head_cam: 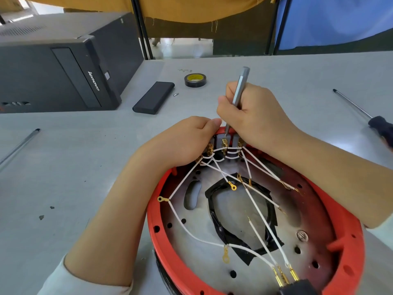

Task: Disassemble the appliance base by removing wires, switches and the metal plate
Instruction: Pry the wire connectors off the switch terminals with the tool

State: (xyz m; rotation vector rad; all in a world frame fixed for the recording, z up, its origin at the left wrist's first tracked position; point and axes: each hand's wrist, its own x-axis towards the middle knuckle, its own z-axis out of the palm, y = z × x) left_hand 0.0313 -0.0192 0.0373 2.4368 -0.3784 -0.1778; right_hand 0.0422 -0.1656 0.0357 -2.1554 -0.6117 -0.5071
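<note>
Tape roll (195, 80) behind appliance base (348, 222), computer case (63, 67) left, screwdriver (365, 118) right.

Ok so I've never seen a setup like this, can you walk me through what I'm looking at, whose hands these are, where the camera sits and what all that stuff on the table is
There is no robot here. One camera, worn on a person's head, looks forward and down at their own two bare hands.

They are working on a round red appliance base on a grey table. Inside it lie a metal plate, white wires with gold terminals, and a row of switches at the far rim.

The right hand grips a slim grey tool, its tip pointed down at the switches. The left hand rests on the rim beside them.

Also on the table: a dark computer tower, a flat black case, a roll of black tape, a small bit, and a screwdriver on the right.
</note>
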